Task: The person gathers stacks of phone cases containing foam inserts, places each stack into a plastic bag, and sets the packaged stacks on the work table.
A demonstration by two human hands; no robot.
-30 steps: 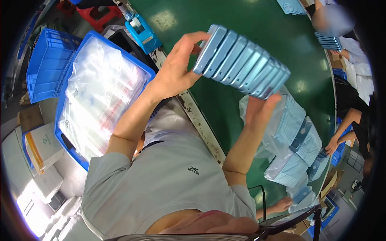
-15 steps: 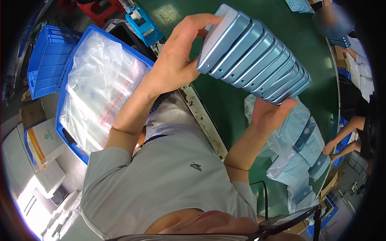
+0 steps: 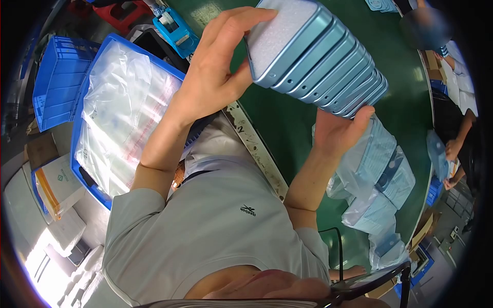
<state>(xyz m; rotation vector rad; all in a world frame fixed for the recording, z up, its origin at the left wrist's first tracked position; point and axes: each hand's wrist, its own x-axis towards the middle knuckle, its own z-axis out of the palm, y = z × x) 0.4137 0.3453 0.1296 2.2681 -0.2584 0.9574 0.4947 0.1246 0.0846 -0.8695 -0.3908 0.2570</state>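
Between my hands is a stack of blue metallic cases (image 3: pixel 328 66), nested one against another, with rounded corners and small holes along the edges. White foam (image 3: pixel 285 36) covers the face of the end case nearest my left hand. My left hand (image 3: pixel 221 66) grips that end, fingers over the top edge and thumb at the lower side. Under the far end is my right hand (image 3: pixel 336 131), palm up, its thumb at the lower edge and its other fingers mostly hidden. The stack is held tilted above the green table (image 3: pixel 277 128).
Bagged light-blue pieces (image 3: pixel 372 190) lie on the table to the right. A blue bin (image 3: pixel 77 138) at left holds clear plastic bags (image 3: pixel 123 108), beside another blue crate (image 3: pixel 59 82). A blue tape dispenser (image 3: pixel 174 33) stands at the table edge. Another person's hand (image 3: pixel 452 149) is at far right.
The stack has shifted slightly left and turned, showing more of its white foam face. Both my hands moved with it. The other person's hands at right have moved, now with a light-blue piece.
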